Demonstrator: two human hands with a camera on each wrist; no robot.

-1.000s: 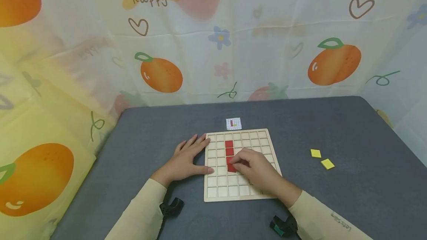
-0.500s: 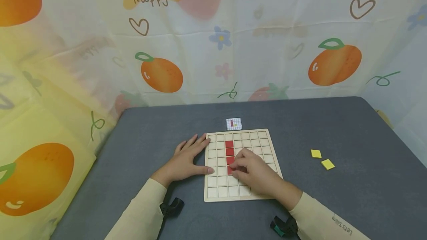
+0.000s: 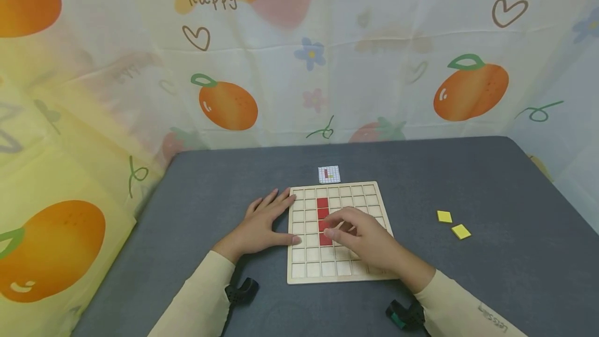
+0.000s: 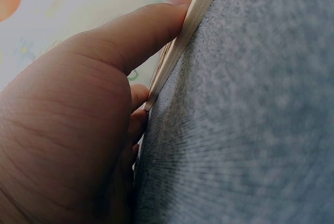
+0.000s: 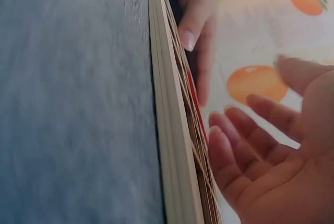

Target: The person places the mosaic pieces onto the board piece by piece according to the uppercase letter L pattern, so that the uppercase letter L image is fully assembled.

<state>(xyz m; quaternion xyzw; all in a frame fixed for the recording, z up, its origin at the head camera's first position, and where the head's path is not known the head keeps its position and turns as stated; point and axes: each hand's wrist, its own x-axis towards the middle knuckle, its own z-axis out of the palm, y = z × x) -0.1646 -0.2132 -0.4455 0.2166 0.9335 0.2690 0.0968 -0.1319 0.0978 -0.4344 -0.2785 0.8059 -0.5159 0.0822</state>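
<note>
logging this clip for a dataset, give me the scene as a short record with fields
board: pale gridded board on the grey table
red tiles: four in one column, third from the left
yellow tiles: two, on the table to the right of the board
card: small gridded card beyond the board's far edge
left hand: spread, thumb on the board's left edge
right hand: over the board, thumb and fingertips apart, nothing seen between them

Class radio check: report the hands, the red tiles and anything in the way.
Left hand on board, left edge. Right hand above board, holding nothing. Red tiles: four, in one column. In the way: right hand, partly hiding them.
</note>
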